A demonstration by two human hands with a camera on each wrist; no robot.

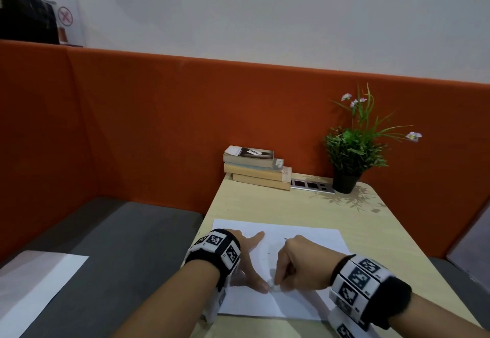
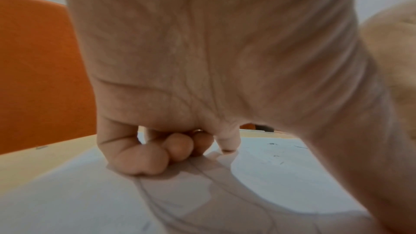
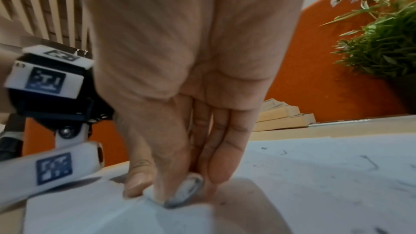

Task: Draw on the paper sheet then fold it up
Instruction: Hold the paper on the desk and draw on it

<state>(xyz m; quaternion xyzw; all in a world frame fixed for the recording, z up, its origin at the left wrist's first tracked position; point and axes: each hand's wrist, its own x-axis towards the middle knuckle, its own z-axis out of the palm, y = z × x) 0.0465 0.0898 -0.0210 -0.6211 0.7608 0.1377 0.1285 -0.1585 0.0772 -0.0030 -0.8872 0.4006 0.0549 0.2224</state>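
A white paper sheet [image 1: 305, 234] lies flat on the light wooden table [image 1: 265, 205] with faint dark pencil marks [image 3: 369, 162] on it. My left hand [image 1: 250, 260] rests on the sheet's left part, thumb and index finger spread straight on the paper. Its other fingers [image 2: 144, 161] are curled under with the knuckles on the sheet. My right hand [image 1: 287, 268] pinches a small white eraser [image 3: 189, 190] between thumb and fingers. The eraser touches the paper just right of the left thumb [image 1: 262, 286]. A crease runs through the sheet's near part.
A stack of books [image 1: 257, 168], a socket strip [image 1: 313, 186] and a potted plant [image 1: 352, 149] stand at the table's far end against the orange partition [image 1: 159, 125]. To the left, a grey seat [image 1: 119, 245] carries another white sheet [image 1: 34, 284].
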